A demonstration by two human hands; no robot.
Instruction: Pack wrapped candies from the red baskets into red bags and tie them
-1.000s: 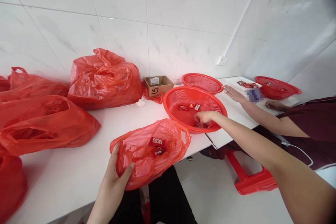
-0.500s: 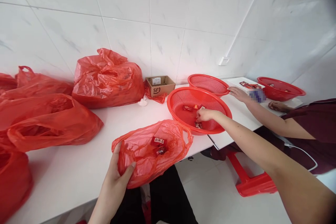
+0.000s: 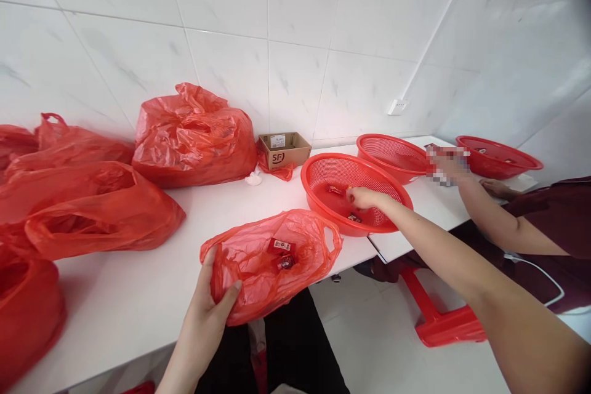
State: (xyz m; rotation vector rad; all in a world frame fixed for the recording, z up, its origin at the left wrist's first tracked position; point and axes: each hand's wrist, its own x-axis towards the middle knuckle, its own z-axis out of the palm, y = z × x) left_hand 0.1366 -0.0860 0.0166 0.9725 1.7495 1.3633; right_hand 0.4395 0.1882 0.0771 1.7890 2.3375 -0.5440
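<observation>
My left hand [image 3: 210, 301] grips the near left rim of a red plastic bag [image 3: 252, 280], holding its mouth open at the table's front edge. Inside the bag lie a few small red and dark wrapped packets [image 3: 282, 252]. My right hand [image 3: 364, 197] reaches into a red mesh basket [image 3: 310, 194] just right of the bag. Its fingers are pinched together low in the basket, and what they hold, if anything, is hidden. Small wrapped packets lie close by: a red one [image 3: 334, 189] left of the hand and a dark one [image 3: 354, 218] below it.
Full red bags [image 3: 194, 148] crowd the table's left side. A cardboard box [image 3: 285, 151] stands by the wall, with crumpled white tissue [image 3: 253, 178] in front. Further right are a second red basket [image 3: 392, 157], a third basket [image 3: 501, 157], and a co-worker's arm [image 3: 489, 212]. A red stool [image 3: 450, 325] stands below.
My right hand has shifted slightly up within the basket, toward the packets at its back. The co-worker's hand has left the second basket's rim, and that basket has moved right.
</observation>
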